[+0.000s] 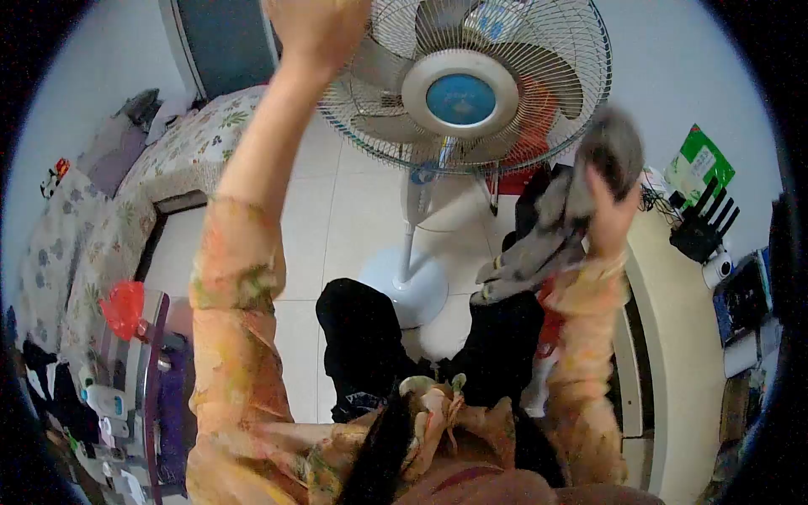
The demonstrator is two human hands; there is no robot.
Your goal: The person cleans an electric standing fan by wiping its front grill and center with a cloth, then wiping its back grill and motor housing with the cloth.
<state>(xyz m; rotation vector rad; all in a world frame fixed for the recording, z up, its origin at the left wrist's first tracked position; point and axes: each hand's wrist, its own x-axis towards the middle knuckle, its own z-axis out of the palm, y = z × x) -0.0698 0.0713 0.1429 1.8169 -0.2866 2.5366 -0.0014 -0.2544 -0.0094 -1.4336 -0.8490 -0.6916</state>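
A standing fan [459, 97] with a round wire grille, a blue centre cap and a white round base stands in front of me. My left hand [320, 34] is raised at the upper left edge of the grille. Its fingers run out of the top of the view, so I cannot tell whether they grip the fan. My right hand [613, 219] is closed around a crumpled grey cloth [547, 248], to the right of the grille. One end of the cloth bunches above the hand, blurred by motion, and the rest hangs down towards my right knee.
A cream cabinet [682, 337] runs along the right, carrying a black router [705, 227] and a small white camera [717, 268]. On the left are a bed with a floral cover [198, 135] and a low table holding a red plastic bag [124, 307]. Pale tiles [290, 261] cover the floor.
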